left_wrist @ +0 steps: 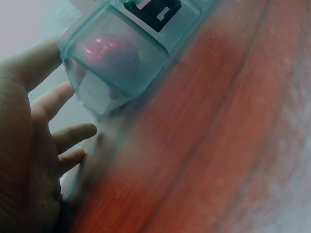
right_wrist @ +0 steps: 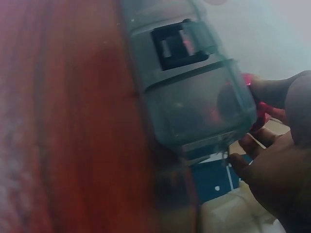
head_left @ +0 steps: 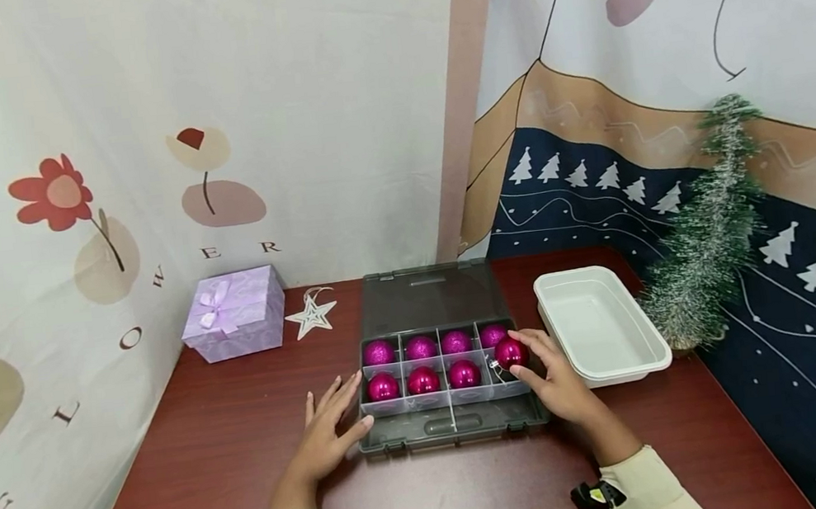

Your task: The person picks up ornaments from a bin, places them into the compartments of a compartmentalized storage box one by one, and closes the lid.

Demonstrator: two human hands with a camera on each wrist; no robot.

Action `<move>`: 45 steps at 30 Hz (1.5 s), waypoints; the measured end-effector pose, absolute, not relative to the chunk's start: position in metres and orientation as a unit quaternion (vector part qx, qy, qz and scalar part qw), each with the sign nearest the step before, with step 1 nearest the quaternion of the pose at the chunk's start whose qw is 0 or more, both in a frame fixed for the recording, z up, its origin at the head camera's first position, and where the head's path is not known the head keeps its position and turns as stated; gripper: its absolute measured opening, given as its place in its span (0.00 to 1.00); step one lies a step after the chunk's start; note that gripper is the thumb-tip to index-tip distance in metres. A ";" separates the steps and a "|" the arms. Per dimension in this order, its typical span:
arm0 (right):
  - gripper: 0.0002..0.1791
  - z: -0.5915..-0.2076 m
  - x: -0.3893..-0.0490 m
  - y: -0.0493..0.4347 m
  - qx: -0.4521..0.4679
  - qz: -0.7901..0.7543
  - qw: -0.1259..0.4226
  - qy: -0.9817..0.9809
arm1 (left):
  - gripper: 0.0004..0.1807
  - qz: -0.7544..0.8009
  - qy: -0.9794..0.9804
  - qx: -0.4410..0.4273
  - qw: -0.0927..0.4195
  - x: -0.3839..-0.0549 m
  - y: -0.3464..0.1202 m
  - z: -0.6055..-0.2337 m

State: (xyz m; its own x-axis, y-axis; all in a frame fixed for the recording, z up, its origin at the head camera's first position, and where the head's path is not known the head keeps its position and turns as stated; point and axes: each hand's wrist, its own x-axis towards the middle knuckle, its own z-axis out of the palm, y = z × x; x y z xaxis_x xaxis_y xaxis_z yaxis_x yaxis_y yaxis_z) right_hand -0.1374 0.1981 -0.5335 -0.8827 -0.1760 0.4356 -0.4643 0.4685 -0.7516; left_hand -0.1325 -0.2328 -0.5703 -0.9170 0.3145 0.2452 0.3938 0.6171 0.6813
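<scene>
In the head view a clear grey compartment box point(head_left: 437, 426) lies with its lid point(head_left: 427, 298) swung back. Two rows of magenta Christmas balls sit in it, the back row glittery point(head_left: 420, 347), the front row shiny point(head_left: 423, 380). My right hand point(head_left: 557, 376) pinches a shiny ball point(head_left: 511, 352) between thumb and fingers over the front right compartment; a metal cap and loop show on its left. My left hand point(head_left: 326, 433) rests against the box's left side, fingers spread. In the left wrist view its fingertips point(left_wrist: 63, 97) are right at the box corner.
A white plastic tray point(head_left: 602, 325) stands right of the box, with a small frosted Christmas tree point(head_left: 712, 231) beyond it. At the back left are a lilac gift box point(head_left: 235, 314) and a white star ornament point(head_left: 312, 314). Printed cloth hangs behind the brown table point(head_left: 248, 437).
</scene>
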 end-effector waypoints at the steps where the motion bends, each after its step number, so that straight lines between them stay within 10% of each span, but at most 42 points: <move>1: 0.30 -0.535 -0.137 0.198 0.187 0.475 0.151 -0.846 | 0.42 -0.391 -0.898 -0.197 0.051 -0.132 -0.233 -0.570; 45: 0.30 -0.564 -0.147 0.203 0.245 0.482 0.232 -0.808 | 0.42 -0.394 -0.898 -0.193 0.045 -0.132 -0.232 -0.571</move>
State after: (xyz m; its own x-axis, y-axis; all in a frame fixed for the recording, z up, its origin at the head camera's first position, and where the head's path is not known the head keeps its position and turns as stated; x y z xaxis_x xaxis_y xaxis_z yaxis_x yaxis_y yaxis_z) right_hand -0.1470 0.2033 -0.5639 -0.7722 -0.1733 0.6113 -0.6202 0.4145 -0.6659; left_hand -0.1324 -0.2324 -0.5713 -0.9213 0.3117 0.2325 0.3822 0.6155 0.6892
